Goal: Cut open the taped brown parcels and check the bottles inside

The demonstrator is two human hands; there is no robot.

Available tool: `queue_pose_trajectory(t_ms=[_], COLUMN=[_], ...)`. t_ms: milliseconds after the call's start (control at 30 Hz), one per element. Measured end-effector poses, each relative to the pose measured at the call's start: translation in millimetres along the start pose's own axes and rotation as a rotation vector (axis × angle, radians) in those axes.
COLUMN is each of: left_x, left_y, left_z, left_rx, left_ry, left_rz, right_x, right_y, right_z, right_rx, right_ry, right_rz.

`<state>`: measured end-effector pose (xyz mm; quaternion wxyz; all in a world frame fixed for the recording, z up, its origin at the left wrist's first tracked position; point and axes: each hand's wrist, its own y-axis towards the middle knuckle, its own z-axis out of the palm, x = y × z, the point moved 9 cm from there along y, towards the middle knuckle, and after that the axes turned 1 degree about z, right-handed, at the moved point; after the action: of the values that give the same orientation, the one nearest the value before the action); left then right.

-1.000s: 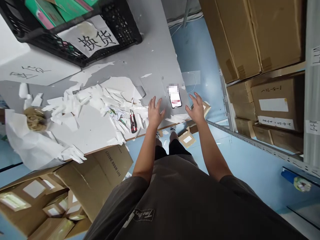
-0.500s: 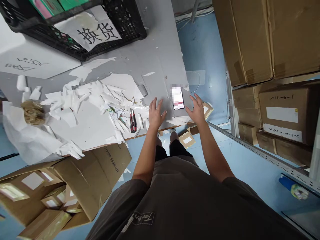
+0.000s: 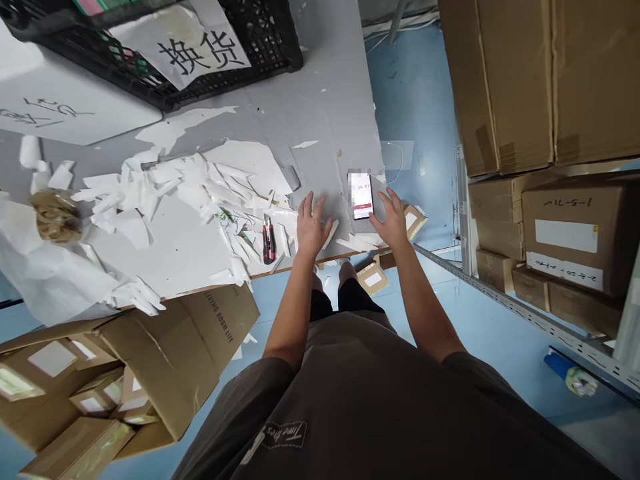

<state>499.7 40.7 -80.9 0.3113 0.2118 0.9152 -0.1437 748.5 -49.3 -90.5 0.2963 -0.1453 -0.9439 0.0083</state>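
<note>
Phone (image 3: pixel 363 198): right of the frame's centre; flat on the grey table (image 3: pixel 335 120), lit screen up, between the two hands and near the table's right edge
Long axis: runs almost up and down the frame, the upper end leaning a little left; the short end with the red bar (image 3: pixel 363 207) points to the bottom of the frame
Screen: a blurred patch of squares covers the upper end and much of the left side; dark digits beside it are too small to read surely
Left hand (image 3: pixel 311 230): left of the phone, back upward; fingers spread and loosely bent, thumb out towards the phone; whether it touches the table cannot be told
Right hand (image 3: pixel 394 223): right of the phone; fingers spread and curved, thumb tip at the phone's lower right corner; touching or just above, cannot tell
Cutter (image 3: pixel 269 241): red and black, left of the left hand; long axis nearly upright in the frame
Scraps (image 3: pixel 195 190): white, heaped over the left half; they overlap, so single pieces are hard to make out
Crate (image 3: pixel 273 40): black, upper left; cut off by the top edge, its near side partly hidden by a paper sign (image 3: pixel 183 50)
</note>
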Motion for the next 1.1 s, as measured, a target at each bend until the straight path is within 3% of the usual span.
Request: queue_pose_trajectory(t_ms=[600, 767, 1100], left_x=[-2.1, -11.9, -35.9], left_y=[-2.7, -0.7, -12.8], left_z=[-20.6, -38.4, -91.7], left_rx=[-0.019, -0.042, -0.152], left_ry=[-0.011, 0.007, 0.044], left_rz=[-0.02, 0.0, 0.023], right_x=[20.4, 29.5, 44.4], right_y=[0.1, -1.6, -18.8], right_z=[-17.7, -36.1, -81.9], right_rx=[-0.012, -0.033, -0.089], right_ry=[0.034, 0.035, 0.02], right_rz=[0.011, 0.002, -0.003])
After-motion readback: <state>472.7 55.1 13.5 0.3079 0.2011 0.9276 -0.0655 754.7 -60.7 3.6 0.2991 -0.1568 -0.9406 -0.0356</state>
